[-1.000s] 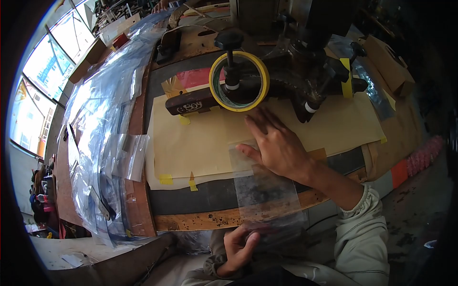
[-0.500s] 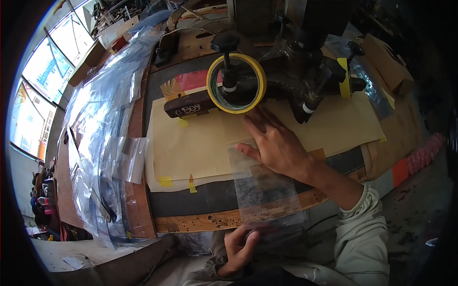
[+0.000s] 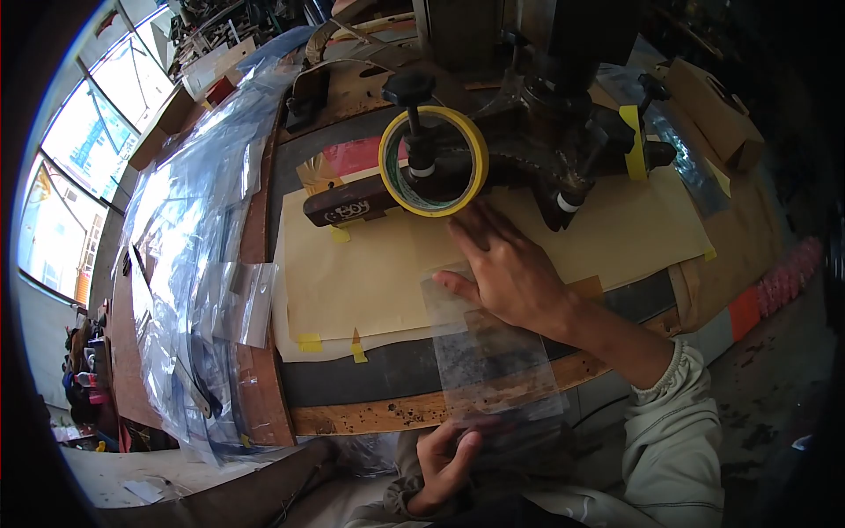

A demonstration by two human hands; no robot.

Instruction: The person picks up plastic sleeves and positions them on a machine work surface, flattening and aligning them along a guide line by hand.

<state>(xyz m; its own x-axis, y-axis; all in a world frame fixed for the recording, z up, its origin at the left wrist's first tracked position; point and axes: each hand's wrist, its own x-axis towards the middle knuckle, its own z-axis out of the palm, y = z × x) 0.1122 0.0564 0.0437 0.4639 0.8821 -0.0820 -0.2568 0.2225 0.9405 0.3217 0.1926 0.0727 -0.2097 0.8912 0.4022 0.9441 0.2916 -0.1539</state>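
My right hand (image 3: 519, 277) lies spread and flat near the middle of the tan paper sheet (image 3: 361, 282), its thumb over the top of a clear plastic bag (image 3: 488, 361). The bag hangs over the wooden front edge. Below that edge my left hand (image 3: 444, 465) is at the bag's lower end, its thumb apart; whatever its curled fingers hold is hidden. A yellow tape roll (image 3: 480, 167) hangs around a black clamp knob just beyond my right fingertips. The dark machine arm (image 3: 346, 207) rests across the paper.
A pile of clear plastic bags (image 3: 189, 211) covers the left board. Yellow tape (image 3: 633, 141) sticks to the machine's right arm. Cardboard (image 3: 717, 110) lies at the back right, pink bubble wrap (image 3: 789, 280) at the right. Yellow tape bits mark the paper's front edge.
The view has shifted slightly, with the table's front edge a little lower in it. Both hands keep nearly the same places on the bag and paper.
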